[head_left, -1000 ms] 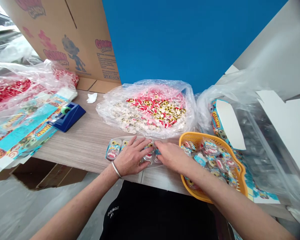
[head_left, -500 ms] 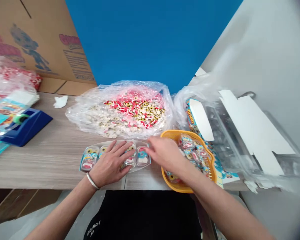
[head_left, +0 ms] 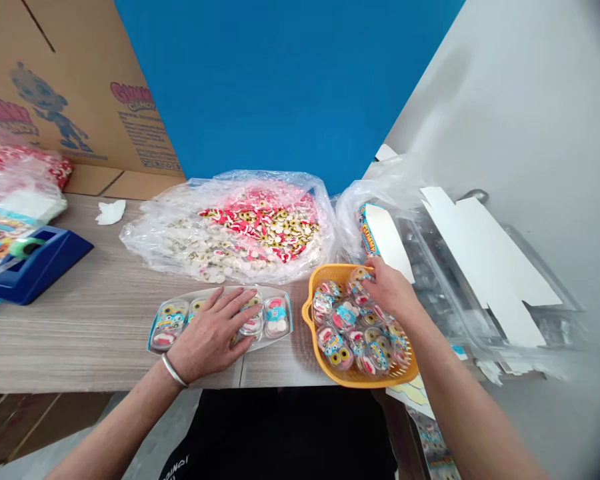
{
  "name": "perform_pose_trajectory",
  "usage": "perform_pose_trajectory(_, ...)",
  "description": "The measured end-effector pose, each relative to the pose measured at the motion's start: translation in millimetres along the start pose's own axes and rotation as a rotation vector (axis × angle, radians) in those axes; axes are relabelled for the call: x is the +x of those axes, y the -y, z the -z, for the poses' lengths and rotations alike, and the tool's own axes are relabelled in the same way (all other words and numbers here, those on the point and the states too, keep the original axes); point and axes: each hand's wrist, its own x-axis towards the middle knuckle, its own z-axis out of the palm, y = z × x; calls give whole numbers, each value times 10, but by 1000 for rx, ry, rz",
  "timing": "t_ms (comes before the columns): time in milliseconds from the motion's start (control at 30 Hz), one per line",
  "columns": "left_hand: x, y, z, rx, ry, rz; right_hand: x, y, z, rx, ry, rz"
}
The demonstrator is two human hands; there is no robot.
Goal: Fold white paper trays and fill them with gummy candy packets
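Wood-look table (head_left: 105, 287), one blue panel (head_left: 280, 87) behind it, grey wall (head_left: 545, 120) on the right. Going left to right.

1 cardboard box (head_left: 95, 127) with gummy candy print, cut off at left and top. In front, 1 clear bag of red-and-white candy (head_left: 35, 163), also cut by the left edge. 1 blue tape dispenser (head_left: 45, 267), green roll, partly under clear film. 1 crumpled white scrap (head_left: 111, 213) nearby.

Center back: 1 big clear bag of mixed candy (head_left: 260, 227), loose pieces, far too many to count.

Center front: 1 long white tray (head_left: 267, 344) on the table near its front edge. 4 clear candy packs (head_left: 277, 317) show in it; the two end ones read well, the middle two are part covered. Anything under the palm is hidden. Left hand (head_left: 213, 337) lies flat across them, palm down, fingers spread, 1 pale bracelet (head_left: 174, 371) on the wrist.

Right of tray, apart: 1 yellow basket (head_left: 325, 370), likely ten or more packs, pile overlaps. Right hand (head_left: 390, 287) is at its back right, fingers curled down at a pack; can't make out whether it's gripped.

Far right: 1 printed carton (head_left: 387, 240), half behind plastic, then white card blanks (head_left: 485, 267), overlapping, count unclear.
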Motion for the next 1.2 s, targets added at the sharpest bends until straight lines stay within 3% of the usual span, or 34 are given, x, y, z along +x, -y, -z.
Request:
perform_pose_trajectory(100,5,-26,23,-25,-3,20,-99,169,45,300,-29,119)
perform_pose_trajectory(233,11,-53,51,-47,9,38,-312,751,-41,593,177,271)
perform_pose_trajectory(333,7,-57,55,-41,19,41,-455,1232,-196,466,139,347)
perform_pose_trajectory(433,0,-57,56,-33,36,43,-543,1514,-333,214,68,345)
perform_pose_trajectory(533,-4,-56,54,-33,47,42,-603,1576,-409,3,51,348)
perform_pose_trajectory(700,-11,-51,44,-45,50,44,-661,1516,-458,-152,-7,487)
perform_pose_trajectory(1200,-13,-50,28,-42,43,38,-640,1479,-414,-141,-51,596)
